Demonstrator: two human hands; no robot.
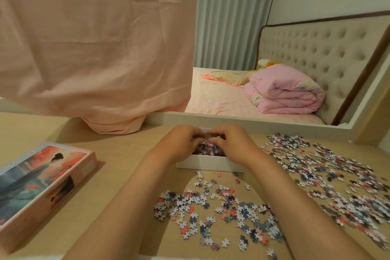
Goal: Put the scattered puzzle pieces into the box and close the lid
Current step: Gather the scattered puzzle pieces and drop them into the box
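Puzzle pieces [329, 177] litter your counter [130, 167]; your left hand [181, 141] & right hand [230, 143], fingers curled, cup pieces over box [211, 163].

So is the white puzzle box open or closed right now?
Open. The white box shows pieces inside, both hands are over it, and the picture lid lies apart to the left on the table.

Bedroom seen past a wooden desk [130, 154]

A tufted beige headboard [312, 48] backs the bed; grey-green curtains [230, 15] hang behind, a pink cloth [95, 38] draped left.
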